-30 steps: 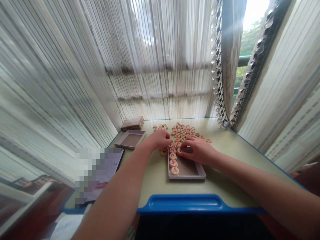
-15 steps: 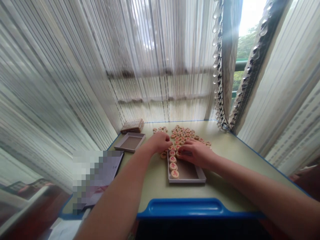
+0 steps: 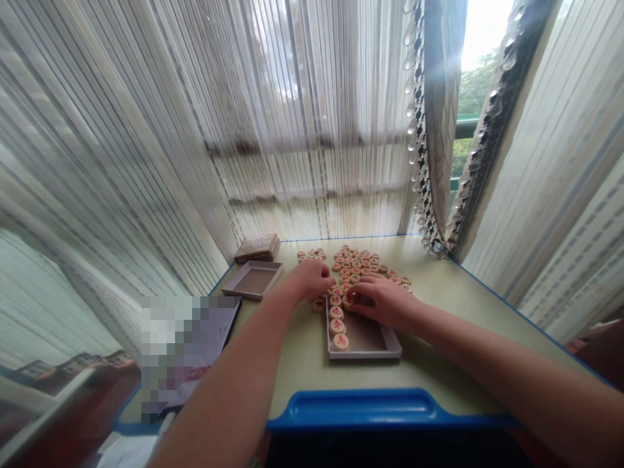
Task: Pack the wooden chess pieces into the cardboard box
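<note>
A shallow white cardboard box (image 3: 365, 355) lies on the table in front of me. Several xiangqi pieces (image 3: 340, 342) with red characters stand in a column along its left wall. At the box's far edge, my right hand (image 3: 385, 300) pinches a round xiangqi piece (image 3: 347, 302) between thumb and fingers. My left hand (image 3: 312, 281) is closed beside the box's far left corner, its fingertips by the nearest loose pieces; whatever they hold is hidden. More loose pieces (image 3: 357, 264) spread over the table beyond both hands.
To the left lies a second shallow box part (image 3: 229, 290), with a folded board (image 3: 256, 247) behind it. A partly pixelated tablet or sheet (image 3: 209, 338) is near my left forearm. The table has a blue front tray (image 3: 361, 408); curtains (image 3: 312, 130) hang behind.
Both hands stay almost in place, the right one shifting very slightly at the piece by the box's far edge. The view has tilted a little. The column of pieces looks the same.
</note>
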Demonstrator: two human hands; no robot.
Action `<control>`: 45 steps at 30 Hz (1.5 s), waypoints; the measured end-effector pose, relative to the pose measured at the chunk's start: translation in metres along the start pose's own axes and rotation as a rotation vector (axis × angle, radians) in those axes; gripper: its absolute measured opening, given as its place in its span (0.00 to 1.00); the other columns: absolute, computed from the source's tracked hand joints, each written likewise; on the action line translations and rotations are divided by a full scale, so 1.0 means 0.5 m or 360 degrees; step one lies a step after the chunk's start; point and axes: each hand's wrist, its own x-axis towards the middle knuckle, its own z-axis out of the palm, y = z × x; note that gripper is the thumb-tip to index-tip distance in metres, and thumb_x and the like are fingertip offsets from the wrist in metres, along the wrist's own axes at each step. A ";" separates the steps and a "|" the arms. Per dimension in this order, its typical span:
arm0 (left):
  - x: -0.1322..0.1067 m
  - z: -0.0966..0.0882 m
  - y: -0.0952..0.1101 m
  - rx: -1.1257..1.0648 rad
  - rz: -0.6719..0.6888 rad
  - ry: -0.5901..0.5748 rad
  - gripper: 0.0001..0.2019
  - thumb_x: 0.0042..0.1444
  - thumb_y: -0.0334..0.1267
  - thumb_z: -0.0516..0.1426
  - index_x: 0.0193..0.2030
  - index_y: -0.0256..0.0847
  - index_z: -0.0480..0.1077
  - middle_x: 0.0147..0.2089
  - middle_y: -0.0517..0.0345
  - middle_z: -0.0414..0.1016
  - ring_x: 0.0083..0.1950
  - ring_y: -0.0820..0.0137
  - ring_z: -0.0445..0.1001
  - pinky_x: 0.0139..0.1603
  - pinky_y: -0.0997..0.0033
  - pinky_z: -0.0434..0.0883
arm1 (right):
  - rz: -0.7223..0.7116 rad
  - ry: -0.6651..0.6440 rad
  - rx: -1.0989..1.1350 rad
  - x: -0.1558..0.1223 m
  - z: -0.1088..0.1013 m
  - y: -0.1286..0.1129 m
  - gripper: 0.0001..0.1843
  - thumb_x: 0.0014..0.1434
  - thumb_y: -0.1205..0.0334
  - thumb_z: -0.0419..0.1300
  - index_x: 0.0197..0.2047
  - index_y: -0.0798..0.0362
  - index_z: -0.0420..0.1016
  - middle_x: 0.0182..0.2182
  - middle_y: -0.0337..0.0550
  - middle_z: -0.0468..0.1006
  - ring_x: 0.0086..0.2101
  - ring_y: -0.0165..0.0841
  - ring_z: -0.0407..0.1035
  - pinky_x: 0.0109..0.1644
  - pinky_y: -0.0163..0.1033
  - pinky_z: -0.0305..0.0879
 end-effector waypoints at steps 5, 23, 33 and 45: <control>-0.001 -0.005 -0.004 0.0128 0.0007 0.0228 0.11 0.46 0.38 0.51 0.22 0.35 0.71 0.19 0.58 0.68 0.23 0.74 0.62 0.25 0.74 0.57 | 0.0068 0.0033 0.0023 -0.002 -0.002 0.001 0.15 0.53 0.56 0.58 0.44 0.51 0.72 0.38 0.46 0.74 0.39 0.37 0.66 0.41 0.41 0.63; 0.021 0.032 -0.010 0.0370 0.0245 0.0496 0.12 0.54 0.34 0.48 0.32 0.38 0.73 0.33 0.53 0.76 0.40 0.67 0.70 0.53 0.63 0.63 | -0.0042 0.0094 0.0011 0.004 -0.002 0.005 0.14 0.52 0.52 0.58 0.41 0.47 0.76 0.35 0.44 0.74 0.38 0.36 0.66 0.40 0.39 0.62; 0.026 0.037 -0.014 0.0384 0.0192 0.0411 0.14 0.55 0.36 0.48 0.34 0.38 0.74 0.35 0.52 0.76 0.41 0.66 0.70 0.54 0.63 0.63 | -0.0049 0.0030 0.0031 0.006 -0.006 0.001 0.12 0.52 0.54 0.59 0.39 0.48 0.76 0.37 0.44 0.73 0.39 0.36 0.67 0.40 0.39 0.62; 0.043 0.060 -0.040 0.0116 0.0193 0.0221 0.19 0.56 0.35 0.45 0.50 0.40 0.70 0.49 0.53 0.73 0.53 0.67 0.66 0.57 0.66 0.61 | -0.0072 0.0001 0.0050 0.003 -0.008 -0.004 0.12 0.50 0.62 0.58 0.40 0.48 0.74 0.36 0.42 0.72 0.38 0.35 0.66 0.40 0.38 0.62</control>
